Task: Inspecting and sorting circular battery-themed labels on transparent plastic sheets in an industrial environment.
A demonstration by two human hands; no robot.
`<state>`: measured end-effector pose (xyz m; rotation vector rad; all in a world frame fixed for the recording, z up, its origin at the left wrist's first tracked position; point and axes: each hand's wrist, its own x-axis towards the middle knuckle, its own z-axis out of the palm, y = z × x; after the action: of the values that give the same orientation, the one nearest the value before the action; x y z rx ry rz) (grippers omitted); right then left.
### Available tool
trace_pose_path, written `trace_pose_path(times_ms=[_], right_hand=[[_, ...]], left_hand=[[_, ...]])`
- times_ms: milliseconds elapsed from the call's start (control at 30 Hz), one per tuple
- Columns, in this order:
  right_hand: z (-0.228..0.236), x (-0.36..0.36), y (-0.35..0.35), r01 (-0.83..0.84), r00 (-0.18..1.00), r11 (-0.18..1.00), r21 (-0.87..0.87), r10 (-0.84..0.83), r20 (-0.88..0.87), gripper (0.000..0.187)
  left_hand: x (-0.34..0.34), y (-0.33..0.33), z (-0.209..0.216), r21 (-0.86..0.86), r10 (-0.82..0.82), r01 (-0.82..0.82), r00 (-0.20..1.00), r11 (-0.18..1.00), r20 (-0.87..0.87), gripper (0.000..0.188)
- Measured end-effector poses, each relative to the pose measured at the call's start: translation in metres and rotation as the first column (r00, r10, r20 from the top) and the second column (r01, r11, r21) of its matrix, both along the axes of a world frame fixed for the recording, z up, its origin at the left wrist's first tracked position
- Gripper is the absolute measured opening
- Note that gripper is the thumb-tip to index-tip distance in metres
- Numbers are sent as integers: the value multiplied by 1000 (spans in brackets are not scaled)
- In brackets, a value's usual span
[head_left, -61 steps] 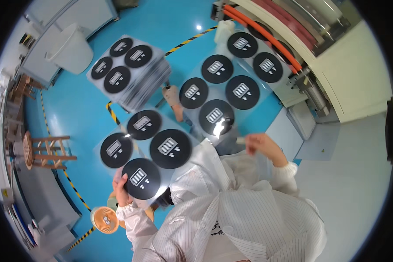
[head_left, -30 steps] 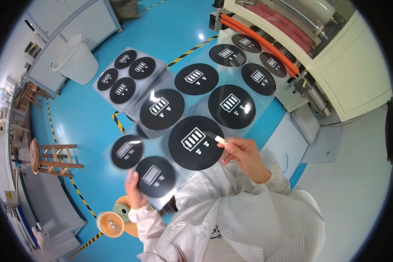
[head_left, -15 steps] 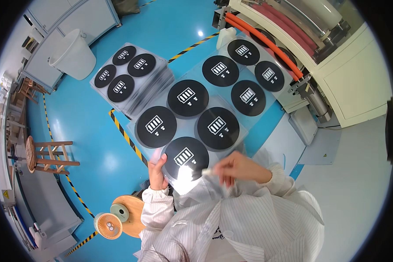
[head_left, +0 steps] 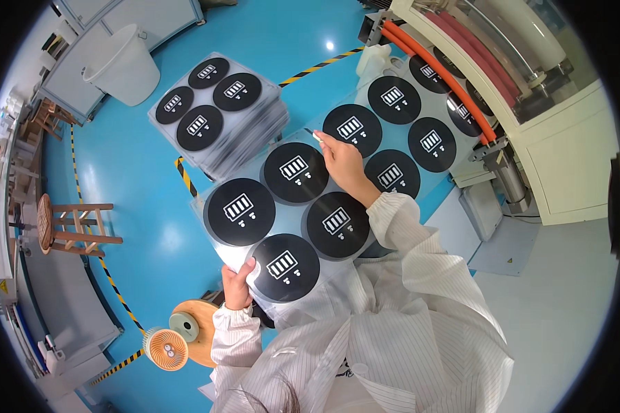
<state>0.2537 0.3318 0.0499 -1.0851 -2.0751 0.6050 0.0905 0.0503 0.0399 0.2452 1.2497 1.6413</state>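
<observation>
Before me lies a clear plastic sheet (head_left: 288, 220) carrying several large black discs (head_left: 282, 267), each printed with a white battery-like symbol. My left hand (head_left: 237, 283) pinches the sheet's near left corner, thumb on top beside the nearest disc. Over the sheet's far left edge, my right hand (head_left: 346, 166) is closed on a small white stick-like tool (head_left: 317, 136) with a dark tip. Whether that tip touches the sheet cannot be made out. My right hand and sleeve partly cover discs in the middle. Farther off, the sheet runs under the red-orange rollers (head_left: 448, 86).
A stack of similar sheets (head_left: 255, 134) stands beyond on the left. The cream machine (head_left: 568, 148) is at the right. A white bucket (head_left: 125, 69), a wooden stool (head_left: 76, 224) and a small orange fan (head_left: 165, 349) on a round wooden seat (head_left: 198, 344) stand to the left.
My right hand, with the white tool, has gone from the sheet's near edge up to its far left edge. More discs show beside the rollers. My left hand still grips the near left corner.
</observation>
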Motion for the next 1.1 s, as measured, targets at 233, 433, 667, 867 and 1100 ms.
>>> trace_pose_path(times_ms=[233, 433, 667, 867, 1100], right_hand=[[-9, -18, -9, -25, 987, 1000, -9, 26, 160, 27], [2, -11, -4, -167, 974, 967, -192, 192, 117, 24], [56, 134, -117, -257, 865, 827, -499, 428, 263, 21], [39, 235, -115, 25, 994, 610, -792, -101, -47, 25], [-3, 198, -105, -170, 757, 666, -726, -383, -529, 28]], left_hand=[[-8, -19, 9, -29, -38, 36, 997, 999, -68, 36], [-15, -38, 7, -81, 4, -12, 995, 997, -102, 39], [-23, -49, 3, -75, 126, -140, 978, 987, -165, 36], [-63, -17, 42, 115, 131, -109, 969, 987, -210, 47], [-135, 183, 67, 314, 43, 39, 968, 949, -248, 36]])
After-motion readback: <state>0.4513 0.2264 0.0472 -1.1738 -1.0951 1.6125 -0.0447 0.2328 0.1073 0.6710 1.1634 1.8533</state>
